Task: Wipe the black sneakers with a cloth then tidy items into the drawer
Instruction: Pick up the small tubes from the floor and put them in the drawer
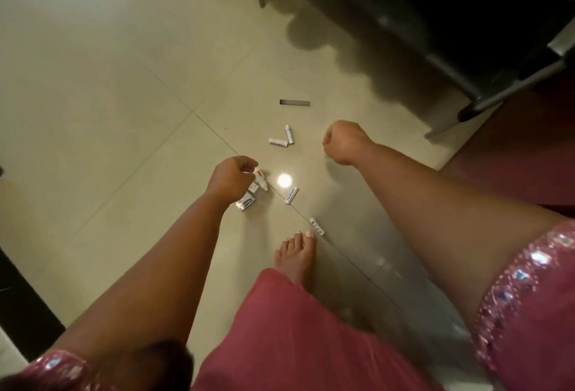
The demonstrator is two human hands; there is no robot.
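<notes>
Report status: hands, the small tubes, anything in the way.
Left hand pinching a small tube. Right hand fisted, contents unseen. Five tubes loose on the floor. Bare foot beside one.

Open floor (109,79) leftward; small tubes (281,141) scattered centrally; chair (451,48) far right
</notes>
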